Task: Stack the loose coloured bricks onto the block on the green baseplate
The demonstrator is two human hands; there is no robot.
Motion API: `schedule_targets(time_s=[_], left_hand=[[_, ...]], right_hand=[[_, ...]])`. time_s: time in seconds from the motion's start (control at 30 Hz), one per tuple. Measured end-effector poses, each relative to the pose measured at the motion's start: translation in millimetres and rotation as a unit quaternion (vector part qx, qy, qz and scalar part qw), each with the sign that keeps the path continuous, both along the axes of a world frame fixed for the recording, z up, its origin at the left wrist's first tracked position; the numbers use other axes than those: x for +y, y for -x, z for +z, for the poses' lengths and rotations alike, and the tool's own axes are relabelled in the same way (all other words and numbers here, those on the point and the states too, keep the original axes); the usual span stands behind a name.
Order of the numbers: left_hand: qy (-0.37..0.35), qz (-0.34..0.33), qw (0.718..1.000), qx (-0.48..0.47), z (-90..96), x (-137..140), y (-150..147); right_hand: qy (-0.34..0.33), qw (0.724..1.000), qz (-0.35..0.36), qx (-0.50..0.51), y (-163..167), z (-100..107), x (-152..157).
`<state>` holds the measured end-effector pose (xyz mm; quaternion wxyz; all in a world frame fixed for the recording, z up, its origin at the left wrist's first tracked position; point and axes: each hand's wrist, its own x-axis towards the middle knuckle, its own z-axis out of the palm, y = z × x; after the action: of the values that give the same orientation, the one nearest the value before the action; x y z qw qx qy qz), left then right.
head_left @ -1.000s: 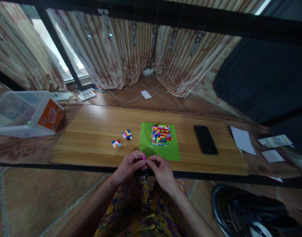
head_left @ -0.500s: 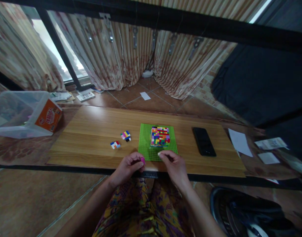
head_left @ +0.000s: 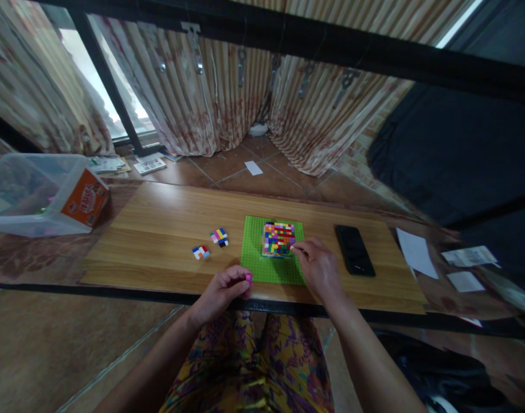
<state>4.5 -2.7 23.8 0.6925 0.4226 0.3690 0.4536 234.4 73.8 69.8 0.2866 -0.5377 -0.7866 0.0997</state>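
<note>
Head camera: from afar I had one view, worn on the head, facing forward and steeply down!
Lap: patterned trousers filled the bottom, right beneath my lens.
Hands: left hand and right hand, low and central, sat near.
Wooden board: it ran crosswise through mid-frame.
Curtains: there they hung, up top, farther off beyond the board!

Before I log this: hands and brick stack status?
Left hand pinching pink piece. Right hand at brick stack, near-right corner, contact unclear. Phone right, not blocking.
</note>
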Motion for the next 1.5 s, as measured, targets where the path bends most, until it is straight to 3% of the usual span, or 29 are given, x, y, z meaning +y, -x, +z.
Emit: schedule_targets(time_s=[0.33,0.53,0.83,1.1,1.5], left_hand=[[0.002,-0.009,1.000,0.002,2.0,2,2],[0.002,-0.015,1.000,-0.003,0.8,2,2],[0.007,-0.008,1.000,-0.005,0.9,1,2],[0.014,-0.006,1.000,-0.002,2.7,2,1],[0.015,-0.006,1.000,-0.002,3.8,2,1]], right_hand=[[0.022,0.989,0.040,-0.143,0,14,12],[0.033,0.984,0.056,-0.165,0,16,16],[0.059,0.998,-0.019,0.012,-5,1,17],[0.162,0.955,-0.108,0.225,-4,-16,14],[0.184,0.932,-0.135,0.282,1,-36,20]])
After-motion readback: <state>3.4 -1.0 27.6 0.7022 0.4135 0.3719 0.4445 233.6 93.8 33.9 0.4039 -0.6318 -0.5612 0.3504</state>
